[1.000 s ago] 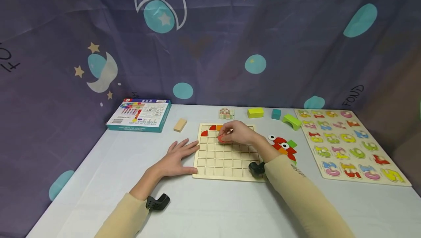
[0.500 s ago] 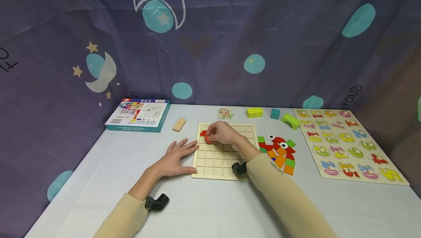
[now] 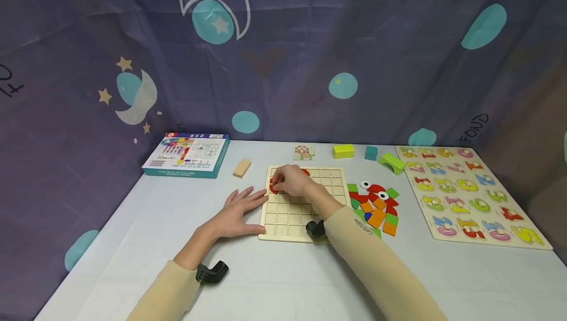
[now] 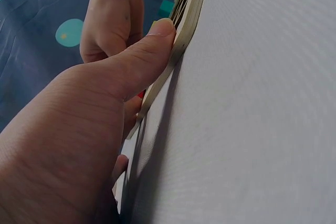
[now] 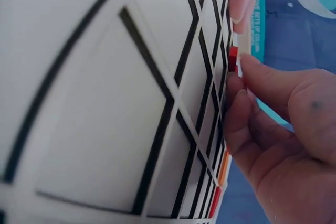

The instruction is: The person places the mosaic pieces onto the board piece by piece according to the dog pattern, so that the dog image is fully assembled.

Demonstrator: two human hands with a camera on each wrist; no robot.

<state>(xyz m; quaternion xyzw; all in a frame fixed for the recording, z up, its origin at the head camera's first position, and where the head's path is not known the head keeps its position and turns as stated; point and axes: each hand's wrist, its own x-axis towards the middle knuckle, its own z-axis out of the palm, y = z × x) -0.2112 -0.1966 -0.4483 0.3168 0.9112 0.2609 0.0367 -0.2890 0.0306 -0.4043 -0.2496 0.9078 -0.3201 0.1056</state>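
Observation:
A wooden grid board (image 3: 283, 217) lies on the white table. My right hand (image 3: 293, 181) is over its upper left part, thumb and fingertips pinching a small red tile (image 3: 273, 188) at a left-column square. The right wrist view shows that red tile (image 5: 233, 59) at the fingertips, low against the grid. More red shows around the hand, including a red tile (image 3: 305, 172) in the top row; the hand hides other squares. My left hand (image 3: 236, 216) rests with fingers spread, fingertips and thumb at the board's left edge. In the left wrist view the thumb (image 4: 149, 48) touches that edge.
Loose red, orange and green tiles (image 3: 376, 218) lie right of the board. Behind it are a pattern card (image 3: 304, 152), a yellow block (image 3: 343, 151), a teal cube (image 3: 371, 153) and a green arch (image 3: 392, 163). A number puzzle (image 3: 474, 198), a wooden block (image 3: 241, 168) and a box (image 3: 186, 156) flank it.
My right hand has moved left across the board with the red tile, from the upper middle to the left column. The left hand has stayed at the board's edge.

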